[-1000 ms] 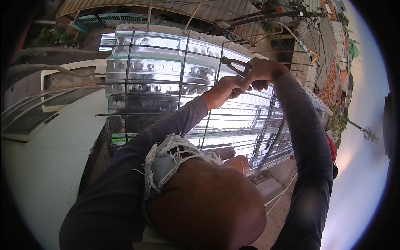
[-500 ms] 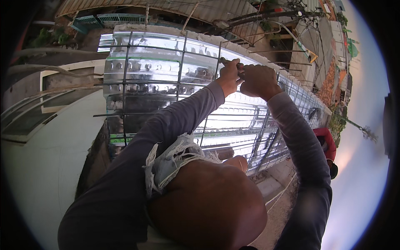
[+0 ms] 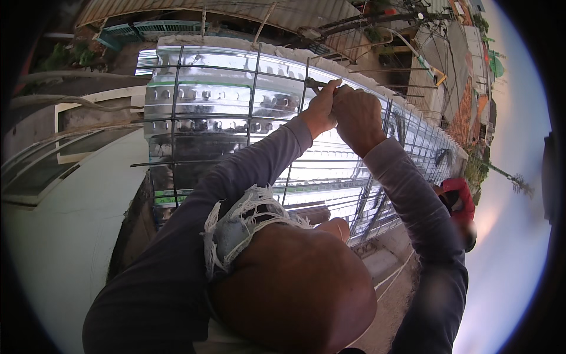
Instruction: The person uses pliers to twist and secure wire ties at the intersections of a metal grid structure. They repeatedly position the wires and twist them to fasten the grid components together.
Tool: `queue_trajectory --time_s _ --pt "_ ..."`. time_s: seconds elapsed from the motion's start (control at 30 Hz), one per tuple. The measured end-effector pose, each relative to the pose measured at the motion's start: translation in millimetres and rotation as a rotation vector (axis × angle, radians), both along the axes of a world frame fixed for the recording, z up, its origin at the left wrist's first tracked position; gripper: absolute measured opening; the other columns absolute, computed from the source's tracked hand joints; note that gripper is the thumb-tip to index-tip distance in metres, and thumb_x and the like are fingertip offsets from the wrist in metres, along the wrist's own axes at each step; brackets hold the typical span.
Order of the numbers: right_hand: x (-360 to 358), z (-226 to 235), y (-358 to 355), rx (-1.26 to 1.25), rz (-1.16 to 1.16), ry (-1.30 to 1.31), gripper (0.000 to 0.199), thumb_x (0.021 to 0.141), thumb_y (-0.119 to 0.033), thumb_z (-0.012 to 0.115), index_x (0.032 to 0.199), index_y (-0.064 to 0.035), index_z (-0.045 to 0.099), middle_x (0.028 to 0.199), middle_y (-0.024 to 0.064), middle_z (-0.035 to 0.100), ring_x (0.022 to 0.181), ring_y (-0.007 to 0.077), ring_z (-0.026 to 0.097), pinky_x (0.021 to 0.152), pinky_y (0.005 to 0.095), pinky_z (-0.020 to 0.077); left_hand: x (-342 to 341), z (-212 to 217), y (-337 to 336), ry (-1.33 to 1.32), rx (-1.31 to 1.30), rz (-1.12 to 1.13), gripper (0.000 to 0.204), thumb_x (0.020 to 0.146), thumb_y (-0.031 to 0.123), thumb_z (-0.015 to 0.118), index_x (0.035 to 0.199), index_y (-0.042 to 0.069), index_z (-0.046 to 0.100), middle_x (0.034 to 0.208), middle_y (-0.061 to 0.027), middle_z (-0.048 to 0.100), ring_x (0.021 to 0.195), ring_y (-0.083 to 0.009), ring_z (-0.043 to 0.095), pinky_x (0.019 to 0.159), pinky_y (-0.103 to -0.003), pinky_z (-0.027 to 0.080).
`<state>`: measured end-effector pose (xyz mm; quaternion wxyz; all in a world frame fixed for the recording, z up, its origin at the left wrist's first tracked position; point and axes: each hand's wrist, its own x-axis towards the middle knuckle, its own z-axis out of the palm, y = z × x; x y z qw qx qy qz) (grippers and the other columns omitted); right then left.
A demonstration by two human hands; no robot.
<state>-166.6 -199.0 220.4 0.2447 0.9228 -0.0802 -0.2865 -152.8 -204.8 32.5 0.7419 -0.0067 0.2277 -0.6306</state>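
Pincers (image 3: pixel 314 84) jut from the fingers (image 3: pixel 349 97) beside a bar (image 3: pixel 307 66).

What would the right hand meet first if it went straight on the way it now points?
Probably the left hand, close beside it: the right hand points up and leftward in the picture, and the pliers show beyond both. One view leaves depth unclear.

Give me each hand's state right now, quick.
Left hand: closed, gripping the dark metal pincers behind their head.
Right hand: closed beside the left, apparently on the same pincers, though the handles are hidden from view.
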Motion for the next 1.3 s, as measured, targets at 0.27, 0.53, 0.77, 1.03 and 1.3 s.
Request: queue_trajectory --time_s 0.27,0.53,0.77,1.03,1.3 --pt "29.8 13.4 -45.6 0.7 -1.005 0.216 0.018 0.078 -0.006 0.072 0.095 -0.0015 0.075 0.072 0.0105 0.069 0.061 0.0179 0.072 0.047 0.0323 0.0533 5.6 24.2 30.3 0.052 -0.081 0.041 0.052 0.097 0.055 0.073 0.103 0.005 0.063 0.093 -0.0089 0.07 0.1 -0.0196 0.072 0.086 -0.04 0.061" --pt "-9.6 -11.2 29.4 -0.35 0.164 -0.109 0.038 0.076 -0.016 0.082 0.105 0.002 0.067 0.092 0.0146 0.073 0.074 0.0243 0.076 0.041 0.0417 0.0521 -1.5 -23.9 2.1 -0.062 -0.015 0.053 0.034 0.101 0.04 0.073 0.101 0.007 0.066 0.093 -0.0057 0.071 0.086 -0.0204 0.069 0.086 -0.036 0.058" --pt "-4.1 14.7 -41.8 1.139 -1.347 -0.014 0.027 0.088 -0.018 0.075 0.099 0.0055 0.068 0.068 0.015 0.07 0.037 0.0166 0.055 0.035 0.0281 0.0391 11.1 46.6 42.1 0.034 0.055 -0.057 0.033 0.099 0.04 0.073 0.093 0.008 0.067 0.088 -0.0051 0.074 0.086 -0.0186 0.071 0.08 -0.033 0.059" --pt "-39.9 -13.6 5.3 0.409 -0.535 -0.235 0.022 0.087 -0.008 0.067 0.103 0.0078 0.067 0.07 0.0154 0.068 0.06 0.0259 0.071 0.052 0.0372 0.0561 2.0 28.2 28.4 -0.356 0.316 -0.139 0.028 0.101 0.034 0.072 0.108 0.009 0.061 0.095 -0.0077 0.07 0.095 -0.0231 0.074 0.076 -0.036 0.056" --pt "-70.8 -22.4 -5.4 1.41 -1.559 -0.274 0.046 0.109 -0.04 0.06 0.121 0.0043 0.063 0.081 0.0162 0.073 0.06 0.0214 0.071 0.054 0.0303 0.0584 1.4 16.1 65.5 -0.235 0.177 -0.077 0.042 0.108 0.045 0.064 0.117 0.005 0.052 0.111 -0.0161 0.07 0.113 -0.0283 0.071 0.097 -0.046 0.06"
